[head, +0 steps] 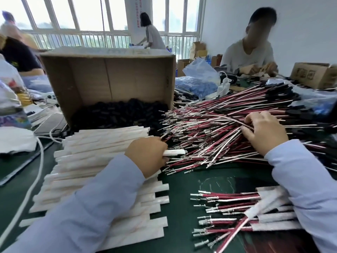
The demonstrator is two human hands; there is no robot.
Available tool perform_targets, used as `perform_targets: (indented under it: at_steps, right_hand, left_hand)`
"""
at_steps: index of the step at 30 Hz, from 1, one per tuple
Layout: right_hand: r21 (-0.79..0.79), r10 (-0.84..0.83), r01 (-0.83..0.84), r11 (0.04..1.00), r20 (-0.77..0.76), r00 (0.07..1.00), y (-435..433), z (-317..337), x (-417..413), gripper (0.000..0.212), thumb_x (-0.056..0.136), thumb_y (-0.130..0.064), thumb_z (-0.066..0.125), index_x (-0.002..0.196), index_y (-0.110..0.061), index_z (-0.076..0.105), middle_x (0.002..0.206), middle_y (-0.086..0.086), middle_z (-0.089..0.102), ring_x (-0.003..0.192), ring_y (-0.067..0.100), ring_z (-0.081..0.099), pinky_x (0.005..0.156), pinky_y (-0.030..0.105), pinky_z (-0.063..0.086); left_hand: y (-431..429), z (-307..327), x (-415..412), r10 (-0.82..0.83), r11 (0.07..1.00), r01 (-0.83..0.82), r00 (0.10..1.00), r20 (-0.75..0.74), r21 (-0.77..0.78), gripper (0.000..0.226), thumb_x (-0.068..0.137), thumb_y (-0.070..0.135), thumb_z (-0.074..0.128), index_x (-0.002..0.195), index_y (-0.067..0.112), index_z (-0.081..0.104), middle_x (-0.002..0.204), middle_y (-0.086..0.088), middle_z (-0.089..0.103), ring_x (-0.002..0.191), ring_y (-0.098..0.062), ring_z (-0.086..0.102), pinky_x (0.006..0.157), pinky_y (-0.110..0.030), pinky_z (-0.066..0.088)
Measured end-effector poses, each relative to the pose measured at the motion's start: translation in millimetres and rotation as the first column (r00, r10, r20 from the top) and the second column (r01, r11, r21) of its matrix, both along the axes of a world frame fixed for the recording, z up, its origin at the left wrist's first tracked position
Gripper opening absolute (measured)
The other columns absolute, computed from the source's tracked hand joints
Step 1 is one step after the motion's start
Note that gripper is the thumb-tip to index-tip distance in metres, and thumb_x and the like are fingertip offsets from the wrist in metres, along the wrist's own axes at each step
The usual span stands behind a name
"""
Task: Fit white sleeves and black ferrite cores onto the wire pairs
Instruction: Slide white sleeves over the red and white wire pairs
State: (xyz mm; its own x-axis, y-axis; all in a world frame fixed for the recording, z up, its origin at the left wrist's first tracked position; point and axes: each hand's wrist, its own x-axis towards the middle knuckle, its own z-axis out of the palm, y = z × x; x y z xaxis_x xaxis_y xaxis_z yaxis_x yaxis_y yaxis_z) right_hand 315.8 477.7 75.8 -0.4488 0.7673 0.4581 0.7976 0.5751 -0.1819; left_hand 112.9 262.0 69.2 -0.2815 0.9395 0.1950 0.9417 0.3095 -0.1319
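My left hand (146, 155) grips a white sleeve (174, 152) whose end points right toward the wires. It hovers over a wide stack of white sleeves (102, 161). My right hand (265, 131) reaches into a big heap of red and white wire pairs (209, 132), its fingers curled round a few wires there. An open cardboard box (109, 77) behind the sleeves holds black ferrite cores (120, 112). Near my right sleeve lie several wire pairs fitted with white sleeves (255, 207).
The bench top is dark green (182, 183). A white cable (39, 159) runs down the left side. Blue bags (198, 83) and a second cardboard box (313, 73) stand at the back right. A person sits working opposite, and others are at the left and by the windows.
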Motion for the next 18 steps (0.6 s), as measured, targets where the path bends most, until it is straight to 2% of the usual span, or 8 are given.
perform_targets:
  at_steps: [3,6,8,10,12,15,18]
  right_hand:
    - [-0.051,0.076,-0.078,0.996,-0.030,0.997,-4.6,2.8,-5.1,0.022,0.092,-0.022,0.057,0.109,-0.008,0.060,0.107,0.018,0.053,0.099,0.037,0.053,0.080,0.039,0.043]
    - [0.015,0.194,-0.194,0.981,-0.019,0.981,-13.3,9.9,-5.7,0.017,0.094,-0.014,0.053,0.103,-0.002,0.062,0.102,0.018,0.056,0.095,0.036,0.053,0.078,0.041,0.045]
    - [0.046,0.264,-0.261,0.964,-0.061,0.963,-24.6,16.4,-1.1,0.014,0.093,-0.010,0.053,0.099,-0.002,0.062,0.095,0.017,0.057,0.088,0.034,0.052,0.073,0.038,0.041]
    - [0.045,0.306,-0.303,0.952,-0.094,0.947,-37.4,22.2,6.0,0.010,0.092,-0.012,0.053,0.094,-0.008,0.061,0.081,0.010,0.060,0.072,0.027,0.050,0.064,0.033,0.034]
    - [-0.031,0.319,-0.325,0.945,-0.116,0.940,-49.1,27.9,13.5,0.006,0.091,-0.018,0.055,0.088,-0.016,0.060,0.067,0.003,0.059,0.062,0.022,0.049,0.059,0.032,0.033]
    - [-0.124,0.261,-0.287,0.950,-0.195,0.946,-65.9,37.6,23.0,0.010,0.090,-0.026,0.056,0.083,-0.022,0.060,0.064,-0.001,0.059,0.065,0.023,0.052,0.062,0.036,0.042]
    - [0.026,0.151,-0.149,0.989,-0.196,0.969,-86.9,36.3,29.3,0.014,0.089,-0.035,0.050,0.080,-0.027,0.057,0.062,-0.005,0.057,0.066,0.027,0.052,0.059,0.035,0.042]
  left_hand:
    - [3.3,-3.3,-2.1,0.008,1.000,-0.008,0.999,-0.052,0.008,0.016,0.093,0.032,0.049,0.100,0.023,0.061,0.099,0.004,0.060,0.091,-0.019,0.059,0.060,-0.028,0.034]
    - [-3.1,1.2,-1.3,-0.049,0.996,0.052,0.998,-0.045,0.076,0.009,0.090,0.030,0.048,0.091,0.026,0.056,0.091,0.008,0.056,0.087,-0.018,0.059,0.055,-0.027,0.029]
    - [-11.2,11.8,-3.5,-0.095,0.984,0.096,0.995,-0.010,0.149,0.006,0.086,0.033,0.047,0.085,0.027,0.049,0.083,0.009,0.048,0.083,-0.019,0.057,0.057,-0.028,0.029]
    - [-20.6,27.4,-6.5,-0.112,0.967,0.104,0.994,0.018,0.233,0.014,0.086,0.040,0.045,0.080,0.027,0.044,0.081,0.009,0.043,0.080,-0.020,0.054,0.059,-0.029,0.029]
    - [-29.2,43.7,-9.4,-0.146,0.943,0.119,0.987,0.065,0.310,0.027,0.090,0.047,0.039,0.080,0.026,0.050,0.088,0.010,0.046,0.080,-0.017,0.051,0.061,-0.030,0.033]
    - [-39.7,61.8,-9.8,-0.282,0.892,0.171,0.934,0.218,0.418,0.030,0.096,0.038,0.045,0.084,0.015,0.060,0.096,0.006,0.049,0.081,-0.014,0.048,0.072,-0.030,0.039]
    - [-46.1,72.1,-2.2,-0.367,0.853,0.184,0.877,0.310,0.488,0.021,0.095,0.029,0.046,0.087,0.013,0.057,0.081,0.002,0.056,0.068,-0.009,0.051,0.062,-0.020,0.038]
